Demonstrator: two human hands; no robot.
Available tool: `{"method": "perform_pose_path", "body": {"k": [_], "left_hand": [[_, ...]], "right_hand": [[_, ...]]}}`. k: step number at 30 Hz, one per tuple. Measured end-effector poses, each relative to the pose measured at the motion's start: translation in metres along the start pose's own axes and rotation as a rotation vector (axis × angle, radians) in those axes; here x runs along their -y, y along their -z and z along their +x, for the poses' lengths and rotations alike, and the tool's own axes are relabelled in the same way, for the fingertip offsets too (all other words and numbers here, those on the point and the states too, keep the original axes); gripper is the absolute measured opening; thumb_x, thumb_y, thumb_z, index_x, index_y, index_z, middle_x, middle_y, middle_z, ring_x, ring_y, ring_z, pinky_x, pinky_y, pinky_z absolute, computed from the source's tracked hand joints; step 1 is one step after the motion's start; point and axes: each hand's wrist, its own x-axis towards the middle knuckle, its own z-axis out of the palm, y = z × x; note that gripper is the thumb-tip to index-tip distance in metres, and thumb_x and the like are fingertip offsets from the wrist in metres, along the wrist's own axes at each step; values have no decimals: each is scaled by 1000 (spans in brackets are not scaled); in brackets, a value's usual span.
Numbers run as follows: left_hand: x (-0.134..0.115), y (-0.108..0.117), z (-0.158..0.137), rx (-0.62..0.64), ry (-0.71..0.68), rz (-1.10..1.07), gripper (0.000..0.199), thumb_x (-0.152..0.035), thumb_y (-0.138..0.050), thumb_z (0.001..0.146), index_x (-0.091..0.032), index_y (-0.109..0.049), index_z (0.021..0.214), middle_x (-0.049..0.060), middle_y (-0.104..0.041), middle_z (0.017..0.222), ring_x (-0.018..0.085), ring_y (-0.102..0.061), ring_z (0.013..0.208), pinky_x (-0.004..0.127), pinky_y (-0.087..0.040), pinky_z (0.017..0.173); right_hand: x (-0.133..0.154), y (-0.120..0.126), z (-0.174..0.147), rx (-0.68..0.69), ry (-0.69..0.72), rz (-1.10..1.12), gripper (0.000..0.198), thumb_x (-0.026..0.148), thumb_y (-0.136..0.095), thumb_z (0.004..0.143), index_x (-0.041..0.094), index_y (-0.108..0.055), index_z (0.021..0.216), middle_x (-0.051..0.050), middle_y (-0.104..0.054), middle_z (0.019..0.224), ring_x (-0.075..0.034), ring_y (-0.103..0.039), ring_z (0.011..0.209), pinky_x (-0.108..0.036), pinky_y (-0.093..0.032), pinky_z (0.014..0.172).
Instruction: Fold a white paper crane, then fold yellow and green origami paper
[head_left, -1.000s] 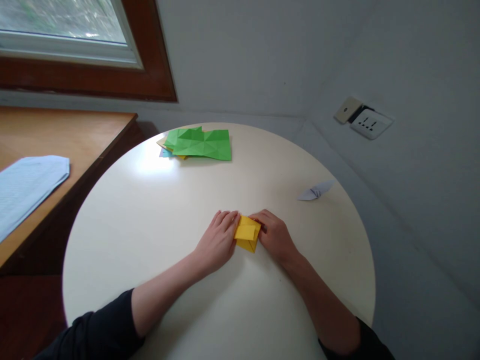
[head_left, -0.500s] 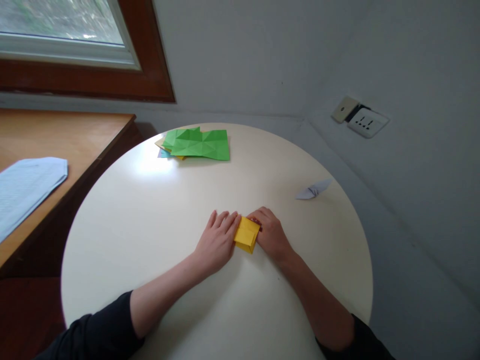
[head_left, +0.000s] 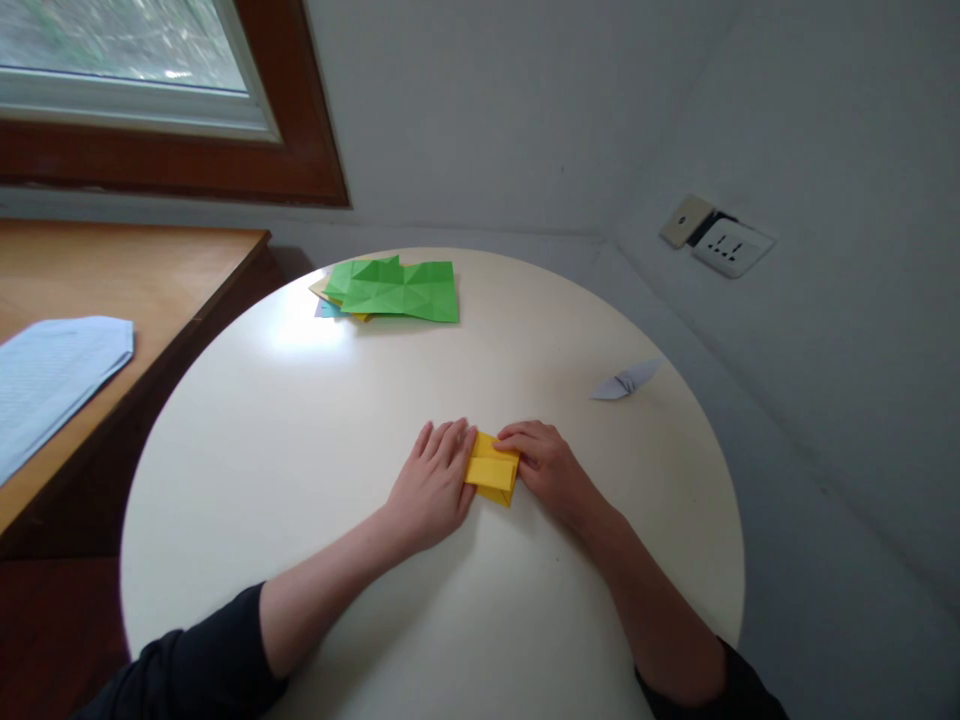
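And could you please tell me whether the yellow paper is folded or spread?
Folded: a flap crosses the yellow paper, and another layer shows beneath it.

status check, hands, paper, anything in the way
Left hand on yellow paper's left side, right hand's fingers at its right. Paper folded, lying between hands. Green paper and white folded paper farther off, not in the way.

yellow paper (head_left: 491, 473) — matt; tabletop (head_left: 420, 380) — glossy

Left grip (head_left: 429, 485) palm-down, right grip (head_left: 553, 472) curled.
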Motion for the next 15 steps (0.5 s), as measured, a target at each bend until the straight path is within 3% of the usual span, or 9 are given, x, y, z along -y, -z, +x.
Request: {"method": "perform_pose_path", "body": {"k": [7,15], "left_hand": [[0,1,-1,2,9,-23,54,-27,-40,85,-7,-35,135,17,-41,137,28,-34,127,47,-21,108],[0,3,2,-20,46,-113,52,-25,-44,81,-3,-41,128,19,-47,130,28,-40,122,46,-24,108]], "right_hand": [[-11,3,-3,46,-9,15,32,5,-49,78,25,-69,92,-6,-65,103,-19,-58,97,-39,-44,83],[3,7,-1,-19,-109,72,32,6,-49,78,22,-64,101,-6,-63,92,-18,-56,88,-35,-48,81]]}}
